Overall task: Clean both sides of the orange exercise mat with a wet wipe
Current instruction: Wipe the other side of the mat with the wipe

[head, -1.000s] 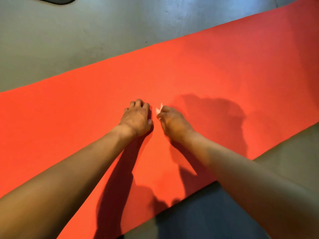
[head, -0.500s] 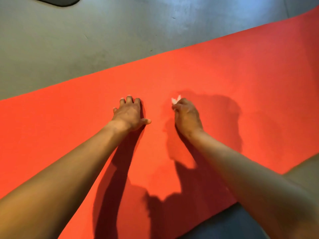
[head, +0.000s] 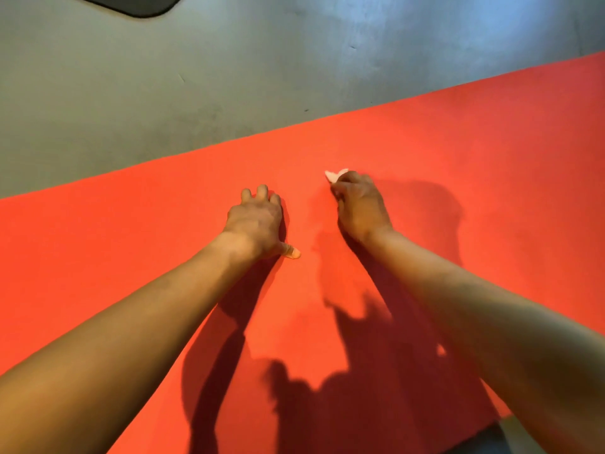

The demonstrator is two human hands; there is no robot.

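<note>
on the orange mat (head: 458,152), right hand (head: 361,208) clutches a wet wipe (head: 334,175).

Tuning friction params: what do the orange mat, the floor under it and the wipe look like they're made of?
Orange mat: likely foam or rubber, matte; even colour, no glare, lies flat with a thin edge.
Floor: looks like smooth concrete or a grey coating, slight sheen; mottled tone, soft blue reflection, small scuffs.
Wipe: thin white sheet, probably nonwoven; only a crumpled tip shows from the right hand.
</note>
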